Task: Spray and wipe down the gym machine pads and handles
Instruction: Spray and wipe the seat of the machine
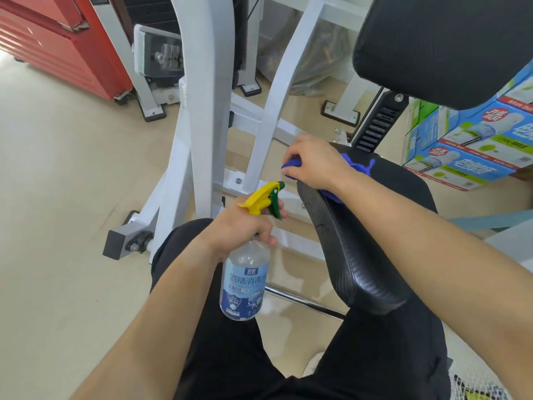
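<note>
While the right hand (pixel 317 166) presses a bunched blue cloth (pixel 294 166) onto the far edge of the black seat pad (pixel 360 255), fingers closed over it, the wipe looks under way. The left hand (pixel 239 229) is wrapped round the neck of the spray bottle (pixel 245 281), held low beside the pad, probably kept ready for another spritz. The bottle is clear, and its liquid level is hard to read. A second pad (pixel 441 47) sits above, and boxes (pixel 473 148) are stacked to the right.
</note>
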The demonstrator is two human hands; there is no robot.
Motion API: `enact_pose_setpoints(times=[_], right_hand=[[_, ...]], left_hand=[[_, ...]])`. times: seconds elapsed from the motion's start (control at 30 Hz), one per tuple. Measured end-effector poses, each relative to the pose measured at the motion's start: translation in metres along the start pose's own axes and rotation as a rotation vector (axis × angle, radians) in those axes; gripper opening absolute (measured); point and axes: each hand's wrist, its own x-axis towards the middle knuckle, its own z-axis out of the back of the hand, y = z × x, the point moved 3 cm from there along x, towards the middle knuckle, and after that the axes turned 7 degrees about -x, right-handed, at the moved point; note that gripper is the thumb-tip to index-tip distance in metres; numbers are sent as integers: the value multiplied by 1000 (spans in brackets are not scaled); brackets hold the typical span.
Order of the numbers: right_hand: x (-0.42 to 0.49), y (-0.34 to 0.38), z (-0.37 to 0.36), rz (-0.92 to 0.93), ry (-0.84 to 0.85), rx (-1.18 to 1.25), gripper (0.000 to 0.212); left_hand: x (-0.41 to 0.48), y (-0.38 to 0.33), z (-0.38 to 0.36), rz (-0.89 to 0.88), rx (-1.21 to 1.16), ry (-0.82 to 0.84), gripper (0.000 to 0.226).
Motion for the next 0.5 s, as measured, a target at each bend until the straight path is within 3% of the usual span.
enact_pose_setpoints(times=[0.07,0.27,0.43,0.5], right_hand=[[2,1,-5,13,77,-174,21],[-86,39,3,251,274,-357,24],[-150,52,19,352,564,-258,21],[-138,52,19,387,546,-306,19]], left_hand=[[2,-4,5,-14,17,-29,60],[9,-7,17,-12,53,-63,57],[16,-10,18,-12,58,-50,56],[17,-13,17,-8,55,-42,56]])
